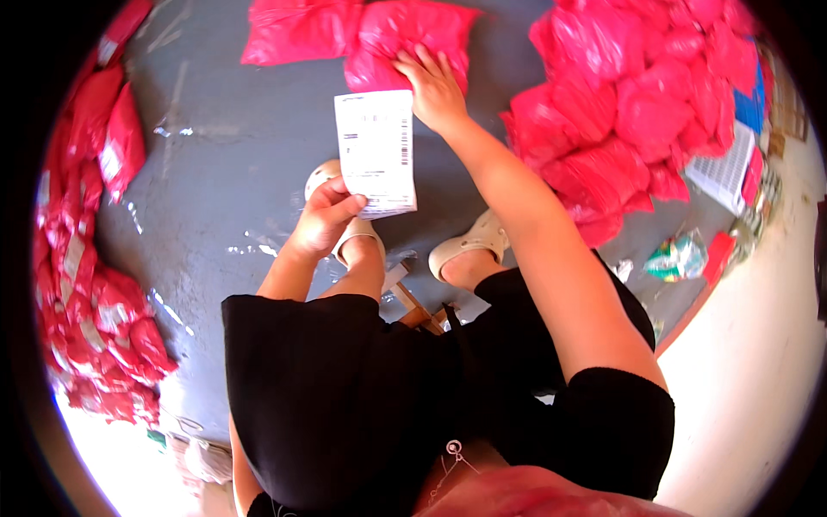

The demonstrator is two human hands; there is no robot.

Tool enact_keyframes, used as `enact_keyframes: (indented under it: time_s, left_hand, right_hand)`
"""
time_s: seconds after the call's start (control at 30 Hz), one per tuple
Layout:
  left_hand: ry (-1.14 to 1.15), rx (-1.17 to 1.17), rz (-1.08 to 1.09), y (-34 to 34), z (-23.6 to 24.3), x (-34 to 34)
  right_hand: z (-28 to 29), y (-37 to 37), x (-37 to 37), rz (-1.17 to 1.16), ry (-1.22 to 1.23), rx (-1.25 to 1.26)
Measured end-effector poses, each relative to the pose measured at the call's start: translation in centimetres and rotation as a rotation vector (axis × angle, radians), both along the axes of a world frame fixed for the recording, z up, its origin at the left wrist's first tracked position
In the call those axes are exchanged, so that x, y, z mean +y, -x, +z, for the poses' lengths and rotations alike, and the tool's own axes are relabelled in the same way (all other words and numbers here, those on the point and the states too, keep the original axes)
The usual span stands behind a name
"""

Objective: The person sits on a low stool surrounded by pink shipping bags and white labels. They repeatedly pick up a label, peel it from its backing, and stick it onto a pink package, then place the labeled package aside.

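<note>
My left hand [332,215] pinches the lower edge of a white printed label sheet [370,142] that carries a barcode. The sheet is held up over the floor, its printed face toward me and its lower edge slightly curled. My right hand [433,90] lies with fingers spread on a pink plastic mailer bag [409,34], beside the sheet's upper right corner. Another pink mailer bag [297,30] lies against that one on the left.
Many pink bags are heaped at the right [637,103]. Along the left lies a pile of red-pink bags [95,293], some bearing labels. A white plastic basket [726,168] and a green-and-white package [678,257] stand near the right wall. My feet in beige clogs [472,246] rest on the grey floor [233,172].
</note>
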State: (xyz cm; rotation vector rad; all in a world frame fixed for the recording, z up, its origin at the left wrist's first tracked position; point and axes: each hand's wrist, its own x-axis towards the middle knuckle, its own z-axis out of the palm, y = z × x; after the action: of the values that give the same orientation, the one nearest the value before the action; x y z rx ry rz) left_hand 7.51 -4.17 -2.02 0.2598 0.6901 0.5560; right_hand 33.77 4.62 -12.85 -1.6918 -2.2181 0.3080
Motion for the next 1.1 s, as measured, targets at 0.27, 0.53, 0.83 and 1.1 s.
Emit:
enact_keyframes:
  time_s: [0.27, 0.53, 0.83, 1.1]
  left_hand:
    - [0.001, -0.078, -0.008, -0.9, -0.7, -0.3]
    - [0.032, -0.103, -0.03, -3.5, -0.5, 0.0]
    - [-0.017, -0.102, -0.071, -4.3, 0.4, -0.9]
    - [-0.063, -0.105, -0.125, -2.9, 0.6, -1.2]
  right_hand:
    - [7.4, -2.3, 2.4, -0.061, -0.006, -0.289]
    - [7.5, -21.3, -11.5, -0.884, 0.003, 0.108]
    - [7.4, -23.4, -10.9, -0.719, 0.14, -0.357]
    - [15.3, -28.5, -6.5, -0.674, 0.084, -0.281]
